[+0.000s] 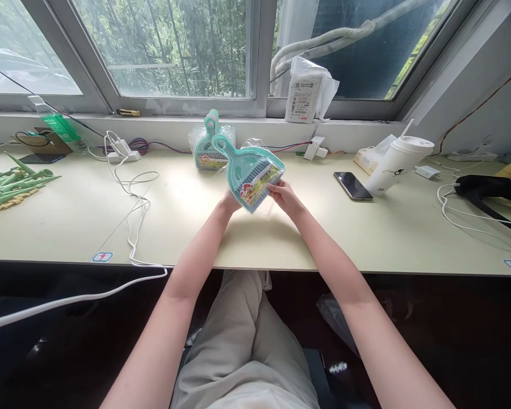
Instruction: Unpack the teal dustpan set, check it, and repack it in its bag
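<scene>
A mint-green mini dustpan and brush set (252, 170) in clear plastic wrap is held up over the table, tilted, with its handle to the upper left. A printed label crosses the brush bristles. My right hand (284, 196) pinches its lower right edge between thumb and fingers. At the lower left edge, my left hand (232, 202) grips it, the fingers mostly hidden behind the pan. Just behind stands a stack of similar wrapped dustpan sets (208, 149), partly covered by the held one.
White cables (136, 199) trail across the table (187, 233) on the left, near green folded strips (12, 184). To the right are a phone (352, 186), a white lidded cup (398, 165) and a black strapped object (489, 196). A wrapped box (304, 96) sits on the sill.
</scene>
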Available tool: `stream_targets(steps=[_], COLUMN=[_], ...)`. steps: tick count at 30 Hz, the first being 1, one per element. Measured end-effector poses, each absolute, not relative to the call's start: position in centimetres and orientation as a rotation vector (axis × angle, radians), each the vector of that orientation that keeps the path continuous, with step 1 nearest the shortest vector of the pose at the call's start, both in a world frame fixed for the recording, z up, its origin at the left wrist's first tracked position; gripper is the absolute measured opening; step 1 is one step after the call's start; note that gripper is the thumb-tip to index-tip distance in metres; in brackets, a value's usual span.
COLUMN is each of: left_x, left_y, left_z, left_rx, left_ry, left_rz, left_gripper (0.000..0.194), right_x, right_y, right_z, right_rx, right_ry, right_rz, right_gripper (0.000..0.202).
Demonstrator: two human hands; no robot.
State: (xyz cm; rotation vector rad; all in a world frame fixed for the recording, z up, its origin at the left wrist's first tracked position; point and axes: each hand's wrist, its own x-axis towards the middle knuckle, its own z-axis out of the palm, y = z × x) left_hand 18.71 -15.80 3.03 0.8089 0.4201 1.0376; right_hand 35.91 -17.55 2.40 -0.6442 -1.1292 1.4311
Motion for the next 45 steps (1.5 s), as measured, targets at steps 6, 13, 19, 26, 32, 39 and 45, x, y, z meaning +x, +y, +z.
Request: stream_targets(steps=[6, 13, 19, 26, 32, 39, 45], left_x=[19.9, 19.5, 19.7, 19.6, 19.6, 19.4, 19.2], left_y=[-15.8, -16.1, -16.3, -15.8, -15.8, -15.8, -15.6], left_z=[3.5, 4.6, 3.9, 3.6, 3.6, 3.4, 3.1], left_rx=[0.790, 1.059, 1.222, 1.231, 1.234, 1.221, 1.229], left_ry=[0.460, 0.515, 0.689, 0.742, 0.752, 0.714, 0.680], left_rz=[1.173, 1.273, 1.215, 1.196, 1.206, 1.158, 1.148], left_gripper=[0.064, 0.060, 0.058, 0.064, 0.063, 0.064, 0.068], right_x=[35.7, 36.5, 37.0, 37.2, 37.5, 37.4, 37.2], right_y=[-17.5, -16.1, -15.5, -15.5, -15.5, -15.4, -15.7], right_z=[2.7, 2.1, 1.6, 1.8, 1.8, 1.7, 2.0], right_rx=[-0.626, -0.602, -0.644, -0.664, -0.651, -0.645, -0.659], right_ry=[-1.068, -0.822, -0.781, -0.803, -0.850, -0.841, -0.836], right_rz=[1.379, 1.211, 1.205, 1.209, 1.220, 1.215, 1.221], right_gripper=[0.034, 0.029, 0.024, 0.022, 0.026, 0.024, 0.020])
